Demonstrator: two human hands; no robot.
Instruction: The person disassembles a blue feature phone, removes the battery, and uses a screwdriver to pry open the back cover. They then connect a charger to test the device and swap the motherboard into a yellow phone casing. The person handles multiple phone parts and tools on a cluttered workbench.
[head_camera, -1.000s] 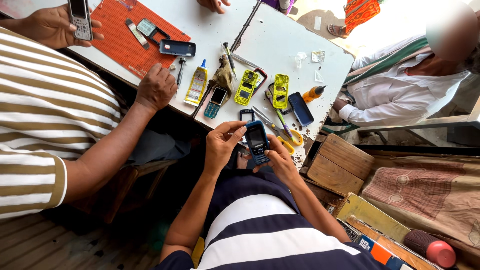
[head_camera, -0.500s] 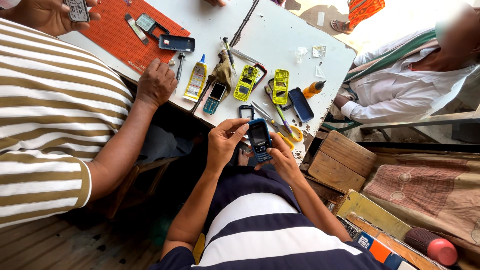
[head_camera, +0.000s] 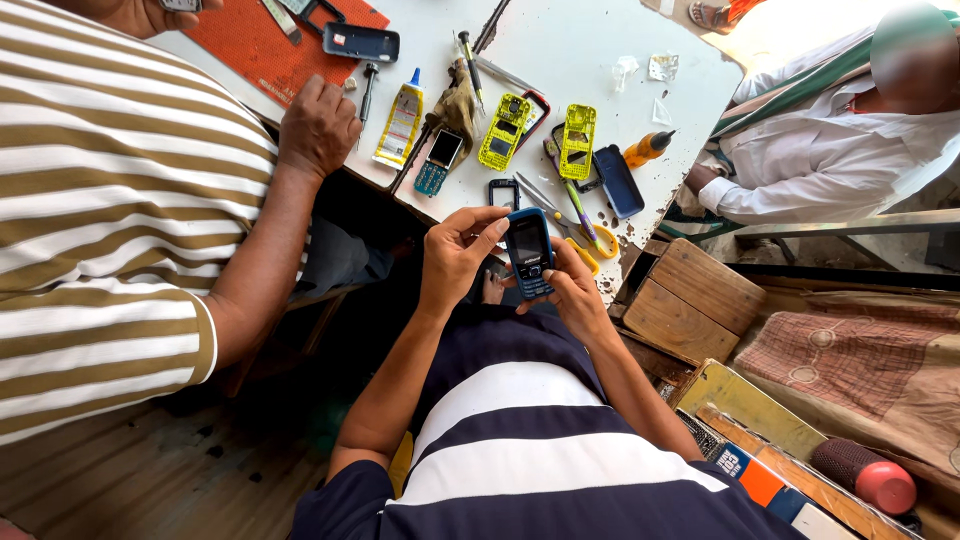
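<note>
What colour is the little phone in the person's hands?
Blue, with a dark screen. The phone shows best in the head view, held between the left hand and right hand.

The blue phone (head_camera: 528, 252) looks like smooth plastic with a glossy dark screen. At its twelve o'clock, the white table (head_camera: 580, 50) is matt and stained. At four o'clock, wooden crates (head_camera: 690, 300) look rough; the cloth (head_camera: 850, 360) is woven.

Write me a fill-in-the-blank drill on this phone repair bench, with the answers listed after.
1. Both hands, left hand and right hand, hold a ____ keypad phone.
2. The two bare phone frames on the white table are coloured ____.
3. The glue tube has a ____ cap.
4. The mat under the dark phone cover is ____.

Missing words: blue, yellow, blue, orange
</note>
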